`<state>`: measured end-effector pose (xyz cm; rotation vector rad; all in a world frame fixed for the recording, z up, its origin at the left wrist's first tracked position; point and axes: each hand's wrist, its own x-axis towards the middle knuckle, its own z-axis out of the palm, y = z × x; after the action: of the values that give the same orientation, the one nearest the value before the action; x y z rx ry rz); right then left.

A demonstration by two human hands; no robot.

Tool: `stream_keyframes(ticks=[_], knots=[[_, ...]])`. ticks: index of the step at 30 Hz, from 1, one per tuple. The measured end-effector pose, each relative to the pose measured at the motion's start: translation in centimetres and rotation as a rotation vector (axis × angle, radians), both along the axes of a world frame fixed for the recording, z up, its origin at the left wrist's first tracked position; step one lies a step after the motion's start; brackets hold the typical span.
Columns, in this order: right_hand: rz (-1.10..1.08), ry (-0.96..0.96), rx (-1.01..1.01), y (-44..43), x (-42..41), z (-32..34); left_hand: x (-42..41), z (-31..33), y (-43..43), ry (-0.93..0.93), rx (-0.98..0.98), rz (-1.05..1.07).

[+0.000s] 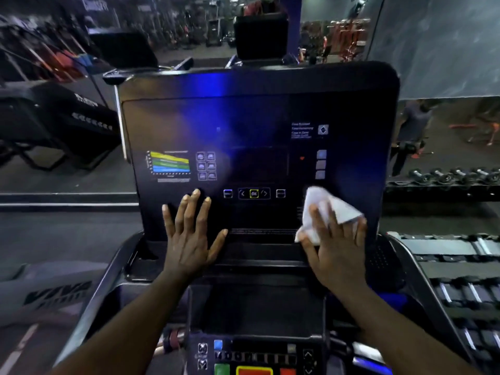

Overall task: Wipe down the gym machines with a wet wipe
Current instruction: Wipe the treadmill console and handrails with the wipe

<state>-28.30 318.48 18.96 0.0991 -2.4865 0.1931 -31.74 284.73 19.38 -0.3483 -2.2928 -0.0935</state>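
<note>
A: Where's the wet wipe [328, 209]?
B: At the console's [257, 117] lower right corner, pressed flat under the right hand [335, 253]. Its fingers [318, 223] are straight and spread, not curled round it. The left hand [189, 236] rests flat and released near the lower left corner.
A: Handling?
B: Probably limp, light and damp, so bunch it at the middle. The panel looks glossy and hard. It's a dim gym, with dumbbells [454, 175] to the right.

The gym is dim. A wall mirror [189, 31] reflects red racks [349, 36] and a blue column [295, 23]. Right of the mirror is a grey panel [438, 44]; below the mirror, at the right, a dumbbell rack [460, 280] holds dark weights. Beneath the mirror's left part lies dark floor [67, 239].
</note>
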Motion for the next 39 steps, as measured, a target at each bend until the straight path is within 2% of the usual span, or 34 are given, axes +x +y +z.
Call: stream_keyframes(ticks=[2,5,9,13,15,18,20,23,27,32,36,39], knots=[[-0.055,0.018,-0.065,-1.4,-2.1,2.5,1.0,-1.1,-0.2,0.009,-0.014,-0.071],[0.046,0.007,-0.015,-4.6,-4.1,4.8,2.5,-3.1,0.3,-0.025,-0.078,-0.196],[0.241,-0.094,0.246,-5.3,-1.9,1.2,4.5,-5.0,0.1,-0.183,-0.207,-0.344],[0.16,-0.166,0.215,-2.7,-0.8,1.1,5.6,-4.3,-0.5,-0.268,-0.262,-0.511],[0.077,-0.102,0.11,-2.9,-2.5,3.8,5.9,-4.4,-0.9,-0.373,-0.255,-0.598],[0.054,-0.037,0.003,-5.7,-4.9,7.2,6.4,-4.4,-1.1,-0.613,-0.276,-0.551],[0.137,-0.038,0.087,-7.4,-5.0,6.7,6.4,-4.4,-1.1,-0.739,-0.267,-0.52],[0.251,-0.084,0.236,-6.9,-3.2,3.5,6.0,-5.0,-1.1,-0.845,-0.137,-0.556],[0.13,-0.107,0.162,-3.9,-2.9,4.5,6.1,-5.8,-1.5,-0.878,0.014,-0.537],[0.031,0.027,0.027,-6.7,-7.4,10.6,6.0,-5.6,-1.2,-0.855,0.061,-0.563],[0.198,-0.024,0.184,-11.2,-6.7,8.3,6.1,-5.6,-1.2,-0.842,0.047,-0.551],[0.255,-0.066,0.244,-10.9,-4.5,5.6,6.2,-5.3,-1.1,-0.84,0.039,-0.556]])
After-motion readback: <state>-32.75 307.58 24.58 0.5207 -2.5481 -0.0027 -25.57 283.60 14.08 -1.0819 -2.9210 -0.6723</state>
